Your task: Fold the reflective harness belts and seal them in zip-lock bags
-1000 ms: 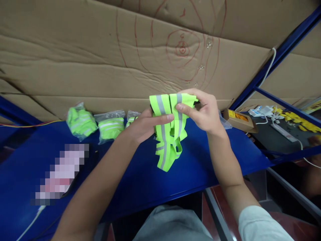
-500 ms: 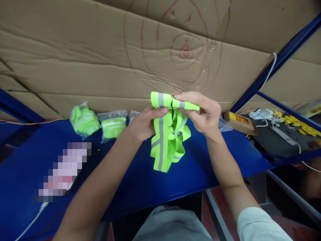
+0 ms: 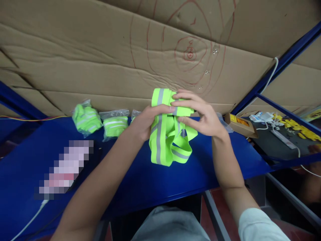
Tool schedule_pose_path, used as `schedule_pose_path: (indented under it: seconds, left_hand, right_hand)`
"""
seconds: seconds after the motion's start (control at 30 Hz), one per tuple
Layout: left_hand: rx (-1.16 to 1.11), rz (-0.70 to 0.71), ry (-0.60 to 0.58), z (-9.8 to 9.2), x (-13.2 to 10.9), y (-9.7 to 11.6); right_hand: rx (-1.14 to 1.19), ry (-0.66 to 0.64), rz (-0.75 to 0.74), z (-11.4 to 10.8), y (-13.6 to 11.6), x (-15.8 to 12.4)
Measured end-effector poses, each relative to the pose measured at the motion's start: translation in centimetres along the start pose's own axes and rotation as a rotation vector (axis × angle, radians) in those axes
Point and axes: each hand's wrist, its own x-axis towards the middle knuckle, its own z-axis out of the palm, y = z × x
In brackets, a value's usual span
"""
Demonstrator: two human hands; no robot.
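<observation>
Both hands are on a bundle of neon-green reflective strap (image 3: 159, 140) with a grey stripe down its middle, held up above the blue table (image 3: 140, 180). My left hand (image 3: 147, 120) grips the left side of the folded upper part, thumb pressed across the front. At the right side, my right hand (image 3: 200, 112) has its fingers over the folded top layers and its thumb below them. Loose loops of strap hang beneath both hands. Inside the loops a small dark piece shows, too unclear to name.
Several clear bags holding green striped material, one a packed bag (image 3: 115, 126), lie along the cardboard wall (image 3: 87, 67). A blurred-out flat object (image 3: 66, 167) with a white cable is at left. To the right are an open cardboard box (image 3: 240, 124) and yellow pieces (image 3: 301, 129).
The folded top of the strap has become broader and bulkier, with its right end tucked in. My right hand's fingers have spread over it, and the hanging loops have shifted.
</observation>
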Motion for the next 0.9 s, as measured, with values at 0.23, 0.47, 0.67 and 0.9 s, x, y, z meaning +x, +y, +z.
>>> schedule_pose_path:
  seconds: [0.23,0.47,0.67,0.9]
  left_hand:
    - [0.078,0.017,0.144,0.2,0.3,-0.8]
    - [0.074,0.059,0.125,0.4,0.4,-2.2]
    - [0.255,-0.086,-0.090,-0.5,0.9,-3.5]
    - [0.202,-0.088,-0.017,0.1,1.2,-3.8]
  right_hand:
    - [0.127,0.069,0.241,0.1,1.7,-0.1]
    - [0.166,0.171,0.267,0.7,1.5,0.3]
    - [0.211,0.161,0.339,-0.2,1.1,-0.1]
    - [0.013,0.157,0.226,-0.7,0.3,-0.2]
